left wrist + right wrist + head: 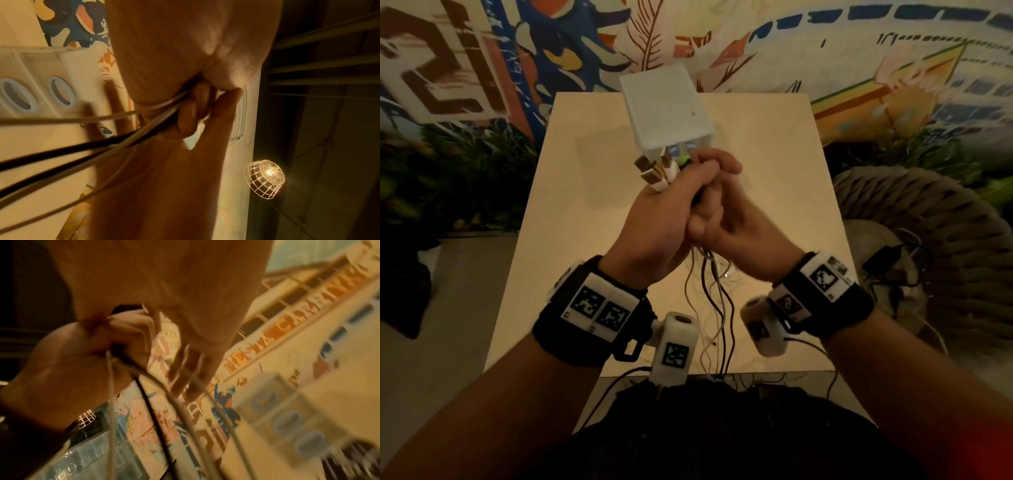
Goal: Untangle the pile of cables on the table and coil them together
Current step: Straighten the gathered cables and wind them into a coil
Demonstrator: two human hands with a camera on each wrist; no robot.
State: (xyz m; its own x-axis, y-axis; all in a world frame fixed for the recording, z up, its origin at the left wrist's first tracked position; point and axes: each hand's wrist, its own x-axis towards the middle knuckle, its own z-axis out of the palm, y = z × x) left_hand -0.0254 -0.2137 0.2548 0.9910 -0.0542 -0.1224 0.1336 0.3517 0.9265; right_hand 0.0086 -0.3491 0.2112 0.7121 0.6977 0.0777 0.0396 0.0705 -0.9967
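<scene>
Head view: your left hand [654, 219] and right hand [736, 219], fingers curled, together grip the bundled black and white cables [714, 301] above the pale wooden table [592, 164].

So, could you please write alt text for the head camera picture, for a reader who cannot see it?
Two hands, the left hand and right hand, grip a bunch of thin black and white cables above a pale wooden table, white connector plugs sticking out on top. A white plastic box stands behind.

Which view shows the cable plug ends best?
Head view: the plug ends fan out above the left hand, unblocked. The left wrist and right wrist views show only the trailing cables leaving the fists, no plugs.
</scene>
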